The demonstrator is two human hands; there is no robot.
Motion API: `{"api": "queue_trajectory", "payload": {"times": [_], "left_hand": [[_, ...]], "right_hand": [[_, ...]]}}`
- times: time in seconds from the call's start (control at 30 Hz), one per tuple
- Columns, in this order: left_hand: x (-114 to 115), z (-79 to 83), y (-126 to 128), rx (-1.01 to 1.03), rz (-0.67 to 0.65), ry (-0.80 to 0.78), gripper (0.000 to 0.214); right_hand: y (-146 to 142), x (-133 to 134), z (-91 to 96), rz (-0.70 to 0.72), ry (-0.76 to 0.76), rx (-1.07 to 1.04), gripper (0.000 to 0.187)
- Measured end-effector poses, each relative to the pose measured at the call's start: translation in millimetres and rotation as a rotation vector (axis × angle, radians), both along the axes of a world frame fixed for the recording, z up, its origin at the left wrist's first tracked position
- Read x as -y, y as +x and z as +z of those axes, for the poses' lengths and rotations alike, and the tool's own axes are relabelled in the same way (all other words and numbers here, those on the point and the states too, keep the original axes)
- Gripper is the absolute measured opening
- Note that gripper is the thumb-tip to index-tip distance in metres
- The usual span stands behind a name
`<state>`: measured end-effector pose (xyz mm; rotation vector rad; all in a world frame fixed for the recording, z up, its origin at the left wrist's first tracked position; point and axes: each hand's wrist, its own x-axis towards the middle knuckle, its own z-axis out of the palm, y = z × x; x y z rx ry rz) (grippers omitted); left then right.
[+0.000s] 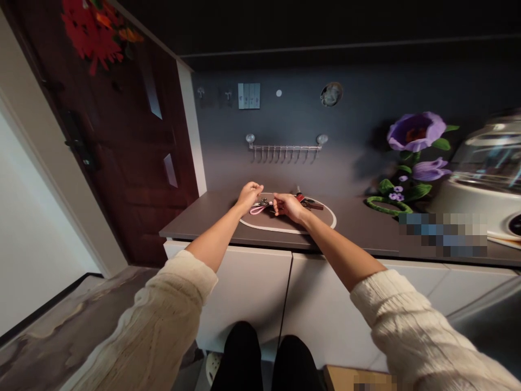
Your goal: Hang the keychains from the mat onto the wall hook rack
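My left hand (247, 196) is over the left part of an oval mat (271, 228) with a pale rim, its fingers curled together. Close to it lies a bunch of keys (262, 202) with a pink strap (257, 210). My right hand (287, 207) faces it from the other side of the bunch, fingers bent and pressed together. What either hand pinches, if anything, is too small to make out. Just behind the right hand, a red item (300, 197) with a metal tip and a brown strip (313, 205) rest on the mat, partly hidden.
On the wall above hangs a rail with hooks (285, 147). Purple artificial flowers (417, 133) and a white appliance with a clear top (468, 193) stand on the dark counter (358, 233) at right. White cabinet doors (244, 288) are below; a dark red door (134, 146) is at left.
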<state>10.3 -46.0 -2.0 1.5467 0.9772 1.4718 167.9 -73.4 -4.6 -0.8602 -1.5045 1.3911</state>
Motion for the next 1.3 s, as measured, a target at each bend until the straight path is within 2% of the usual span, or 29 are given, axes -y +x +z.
{"api": "queue_trajectory", "payload": {"times": [0.13, 0.27, 0.4, 0.6, 0.73, 1.0, 1.13, 1.3], "left_hand": [[-7.1, -16.7, 4.9, -0.264, 0.135, 0.182, 0.008], [-6.5, -27.4, 5.6, -0.7, 0.198, 0.375, 0.009], [-1.1, -25.9, 7.2, -1.069, 0.216, 0.515, 0.016], [1.3, -21.3, 13.9, -1.37, 0.282, 0.612, 0.021], [0.6, -20.0, 17.8, -1.462, 0.283, 0.649, 0.023], [-4.4, -18.1, 21.2, -1.464, 0.294, 0.618, 0.024], [-4.1, -18.9, 19.2, -1.435, 0.281, 0.676, 0.026], [-3.4, -20.6, 16.2, -1.338, 0.339, 0.676, 0.025]], "right_hand": [[0.7, -8.9, -1.5, -0.13, 0.093, 0.035, 0.027], [10.0, -19.4, -5.1, -0.248, 0.168, 0.09, 0.029], [16.5, -27.8, -11.2, -0.334, 0.231, 0.149, 0.029], [13.8, -29.5, -15.9, -0.409, 0.333, 0.318, 0.031], [13.9, -30.6, -17.1, -0.454, 0.357, 0.34, 0.03], [15.9, -35.1, -19.0, -0.455, 0.363, 0.333, 0.028], [15.5, -34.7, -18.7, -0.459, 0.395, 0.364, 0.029], [14.8, -31.3, -16.1, -0.476, 0.412, 0.449, 0.031]]}}
